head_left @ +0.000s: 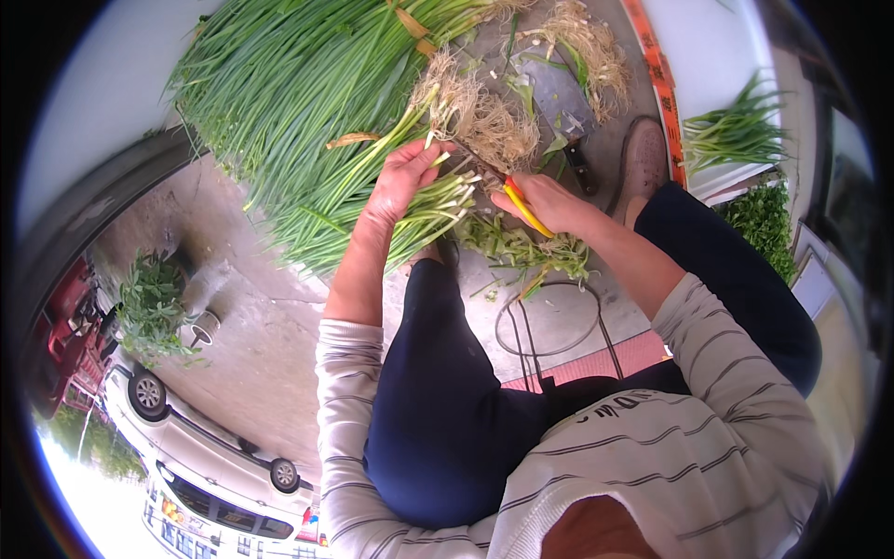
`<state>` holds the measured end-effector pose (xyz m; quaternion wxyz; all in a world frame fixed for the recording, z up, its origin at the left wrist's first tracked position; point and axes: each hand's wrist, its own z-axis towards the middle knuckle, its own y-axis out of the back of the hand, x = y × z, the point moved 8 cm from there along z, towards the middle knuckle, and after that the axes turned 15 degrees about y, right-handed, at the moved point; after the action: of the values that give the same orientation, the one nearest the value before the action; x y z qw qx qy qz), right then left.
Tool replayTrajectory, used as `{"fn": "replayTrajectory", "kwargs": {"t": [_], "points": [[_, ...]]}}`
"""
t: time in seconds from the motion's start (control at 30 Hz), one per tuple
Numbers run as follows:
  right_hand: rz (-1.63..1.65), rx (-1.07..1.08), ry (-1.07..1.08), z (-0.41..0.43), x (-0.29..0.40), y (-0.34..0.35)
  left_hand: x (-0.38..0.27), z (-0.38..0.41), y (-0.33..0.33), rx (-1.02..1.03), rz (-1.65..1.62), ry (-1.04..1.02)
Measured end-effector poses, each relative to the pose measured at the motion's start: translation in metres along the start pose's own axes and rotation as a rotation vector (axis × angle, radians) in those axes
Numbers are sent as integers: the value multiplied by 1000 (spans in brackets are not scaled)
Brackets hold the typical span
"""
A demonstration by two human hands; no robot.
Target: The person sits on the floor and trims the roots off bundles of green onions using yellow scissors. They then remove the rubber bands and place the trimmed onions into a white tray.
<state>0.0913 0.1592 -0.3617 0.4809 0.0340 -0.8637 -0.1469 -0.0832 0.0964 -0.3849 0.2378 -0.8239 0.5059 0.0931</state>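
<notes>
My left hand (404, 176) pinches a few green onions by their white ends, just below the roots. Scissors with yellow and red handles (524, 207) are in my right hand (541, 202), their dark blades pointing at the root ends beside my left fingers. A large heap of green onions (300, 105) lies at the upper left. Below my left hand is a row of rootless onions (447, 199), white ends towards the right. Cut, tangled roots (506, 129) lie on the floor beyond the scissors. Whether the blades touch the onions is hard to tell.
A cleaver (555, 94) with a black handle lies near my shoe (641, 161). Peeled leaves (531, 248) lie before a metal-framed stool (548, 356). More green onions (737, 129) rest on a white box at the right. A potted plant (150, 307) and white van (209, 475) are at the left.
</notes>
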Motion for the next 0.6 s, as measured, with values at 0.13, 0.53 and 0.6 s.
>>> {"fn": "replayTrajectory", "kwargs": {"t": [0.13,0.53,0.6], "points": [[-145,23,62,0,18,4,6,5,-1,30,88,2],[400,31,-173,1,1,-16,0,-3,-13,47,257,-58],[627,40,-353,-8,-7,-26,5,-2,-17,91,243,-12]]}}
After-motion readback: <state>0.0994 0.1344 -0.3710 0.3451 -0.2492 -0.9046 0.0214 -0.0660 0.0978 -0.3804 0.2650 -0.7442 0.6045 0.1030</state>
